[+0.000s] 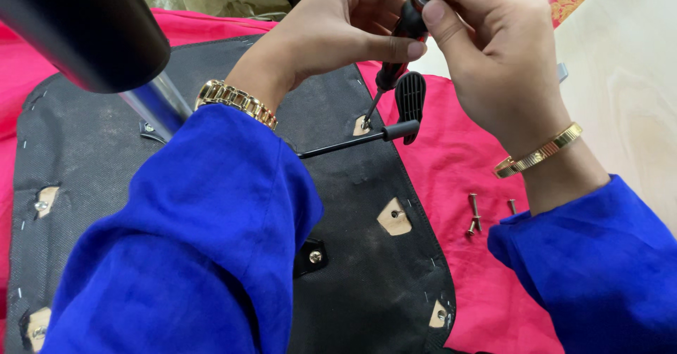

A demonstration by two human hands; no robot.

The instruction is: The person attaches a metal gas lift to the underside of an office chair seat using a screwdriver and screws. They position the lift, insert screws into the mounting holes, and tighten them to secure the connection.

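Both hands hold a red-and-black-handled screwdriver (pixel 395 58) at the far middle: the left hand (pixel 331 29) pinches the lower handle, the right hand (pixel 479 51) clenches the top. Its tip sits on a screw (pixel 364 123) in the black fabric-covered chair underside (pixel 367 255). A tilted shaft could slip off and gouge the fabric. Loose silver bolts (pixel 474 213) on the pink cloth (pixel 458 156) could roll. The handle top is hidden by fingers.

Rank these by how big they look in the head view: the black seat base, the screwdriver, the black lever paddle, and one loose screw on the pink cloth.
1. Seat base, by far.
2. Screwdriver, though both hands hide part of it.
3. Lever paddle.
4. Loose screw, the smallest.
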